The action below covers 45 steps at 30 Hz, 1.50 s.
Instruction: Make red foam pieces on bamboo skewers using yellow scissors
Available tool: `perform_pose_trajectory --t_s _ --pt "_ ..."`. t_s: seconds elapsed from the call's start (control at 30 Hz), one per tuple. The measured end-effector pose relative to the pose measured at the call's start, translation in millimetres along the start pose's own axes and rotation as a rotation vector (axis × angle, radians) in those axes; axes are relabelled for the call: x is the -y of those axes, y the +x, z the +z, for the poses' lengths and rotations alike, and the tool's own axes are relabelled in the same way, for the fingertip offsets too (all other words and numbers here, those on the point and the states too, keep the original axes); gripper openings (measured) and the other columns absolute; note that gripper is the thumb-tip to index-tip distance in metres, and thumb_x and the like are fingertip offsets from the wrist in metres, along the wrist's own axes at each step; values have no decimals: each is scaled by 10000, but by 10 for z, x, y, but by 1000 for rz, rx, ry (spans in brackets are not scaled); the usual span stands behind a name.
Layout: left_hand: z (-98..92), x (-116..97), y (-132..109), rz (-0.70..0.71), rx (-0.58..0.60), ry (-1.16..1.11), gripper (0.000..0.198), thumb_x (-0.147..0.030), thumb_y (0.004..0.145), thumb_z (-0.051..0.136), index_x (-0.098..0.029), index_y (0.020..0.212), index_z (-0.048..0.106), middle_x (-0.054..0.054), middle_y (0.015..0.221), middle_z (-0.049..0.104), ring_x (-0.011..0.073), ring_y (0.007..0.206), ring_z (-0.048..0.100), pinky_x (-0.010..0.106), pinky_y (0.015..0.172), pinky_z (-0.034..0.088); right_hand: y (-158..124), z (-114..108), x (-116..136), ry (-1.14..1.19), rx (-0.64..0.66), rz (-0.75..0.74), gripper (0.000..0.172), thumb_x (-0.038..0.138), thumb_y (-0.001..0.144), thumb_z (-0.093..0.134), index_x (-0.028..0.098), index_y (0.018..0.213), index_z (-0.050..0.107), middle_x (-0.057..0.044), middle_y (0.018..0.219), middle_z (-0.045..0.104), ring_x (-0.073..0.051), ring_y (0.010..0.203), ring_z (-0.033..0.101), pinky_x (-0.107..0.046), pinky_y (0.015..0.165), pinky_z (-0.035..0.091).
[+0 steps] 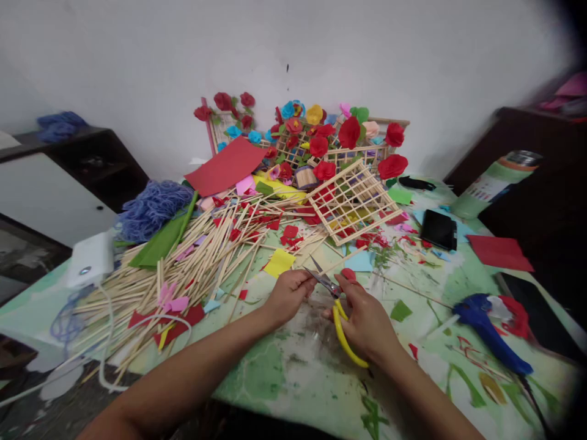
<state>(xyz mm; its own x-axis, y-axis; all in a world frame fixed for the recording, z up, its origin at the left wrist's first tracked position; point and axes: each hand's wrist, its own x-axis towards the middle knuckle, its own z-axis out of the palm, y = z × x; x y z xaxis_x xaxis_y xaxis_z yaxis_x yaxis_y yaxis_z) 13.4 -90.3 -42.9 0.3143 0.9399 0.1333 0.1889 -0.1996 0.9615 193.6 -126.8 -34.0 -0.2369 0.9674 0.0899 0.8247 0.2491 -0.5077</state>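
Yellow-handled scissors (343,336) are in my right hand (367,318), their blades parted and pointing up and left. My left hand (290,295) is closed in a pinch beside the blades; whatever lies between its fingertips is too small to name. A small red piece (348,274) shows at the fingers of my right hand. A thin wooden stick (345,259) extends up and right from near the blades. Just beyond my left hand lies a yellow paper square (279,263), and a light blue paper piece (360,260) is beyond the scissors.
Wooden sticks (202,256) are heaped on the left near blue yarn (153,208). A stick lattice (355,201) and paper flowers (350,132) stand at the back. On the right are a blue glue gun (493,333), a black phone (439,230) and a bottle (493,185).
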Motion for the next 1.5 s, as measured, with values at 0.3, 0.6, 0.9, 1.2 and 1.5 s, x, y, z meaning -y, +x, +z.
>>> perform_pose_trajectory --t_s 0.3,0.6,0.9,1.2,1.5 --pt "-21 40 40 -170 188 -458 388 -486 697 580 -98 705 562 -86 414 277 32 370 199 192 392 148 -42 -15 -3 26 -12 -51 618 346 739 547 131 1299 398 -113 959 583 -228 861 542 -307 691 426" --pt "-9 26 55 -146 246 -408 338 -451 766 518 -114 788 528 -88 442 290 40 381 231 181 389 172 -42 -28 4 47 48 -5 583 314 741 530 130 1283 420 -115 981 603 -229 878 555 -297 679 426" --pt "-157 40 124 -60 -115 37 284 -370 851 376 -148 774 534 -32 558 500 86 504 423 197 520 331 86 -120 -282 -199 -61 47 659 369 717 556 151 1312 374 -133 1033 551 -254 956 511 -348 811 384" --pt "-175 0 104 100 0 567 307 -336 885 311 -176 903 573 36 815 631 147 764 568 242 687 409 151 -205 -487 -468 -517 -25 480 346 744 546 108 1160 515 -161 1065 551 -295 998 471 -424 867 351" --pt "-106 45 37 258 115 1007 294 -282 882 320 -184 1016 563 68 893 655 176 817 601 280 716 437 425 67 -39 -539 -356 -504 165 240 864 473 168 855 621 -57 741 615 -181 788 505 -295 733 330"
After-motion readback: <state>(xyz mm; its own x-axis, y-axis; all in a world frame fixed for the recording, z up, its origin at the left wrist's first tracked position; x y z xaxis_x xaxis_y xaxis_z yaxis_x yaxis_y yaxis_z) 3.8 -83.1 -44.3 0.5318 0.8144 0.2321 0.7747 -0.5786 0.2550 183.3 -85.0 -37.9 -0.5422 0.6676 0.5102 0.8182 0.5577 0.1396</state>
